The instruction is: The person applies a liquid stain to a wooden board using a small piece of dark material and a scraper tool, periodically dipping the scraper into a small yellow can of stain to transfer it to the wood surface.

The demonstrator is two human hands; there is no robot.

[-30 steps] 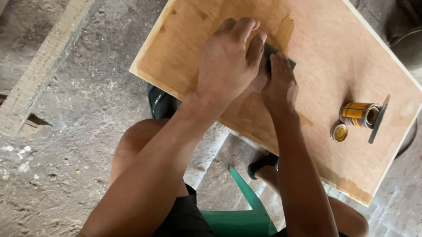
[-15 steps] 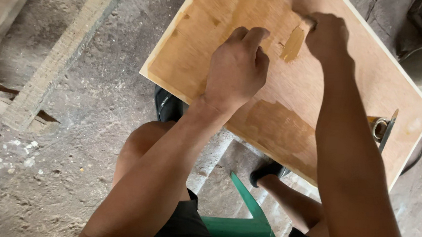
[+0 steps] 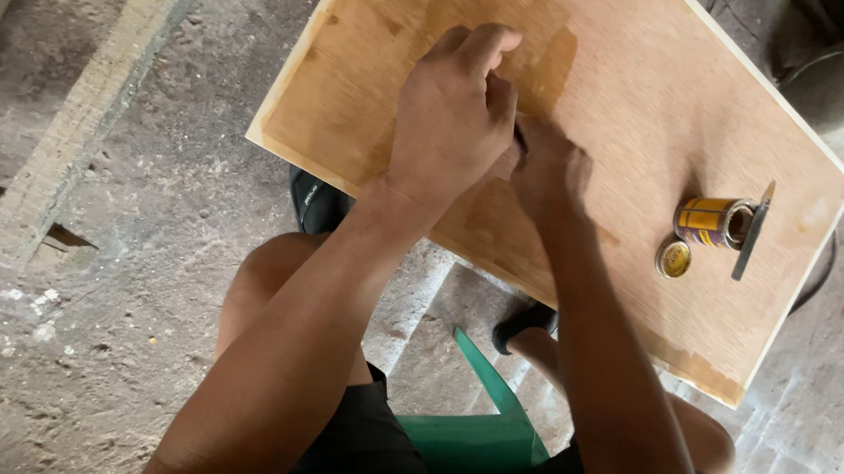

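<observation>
Left hand pressed flat, fingers curled; right hand clenched beside it, touching; both forearms extended.

A single head-worn camera looks steeply down from close above at the person's own arms and lap. The left hand and right hand sit near centre, with the plywood board beneath them and the dusty floor left of the left hand.

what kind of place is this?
Probably a rough woodworking shop or building site: bare dusty concrete floor, loose timber planks lying on it, and a plywood board with a small open tin on it.
</observation>
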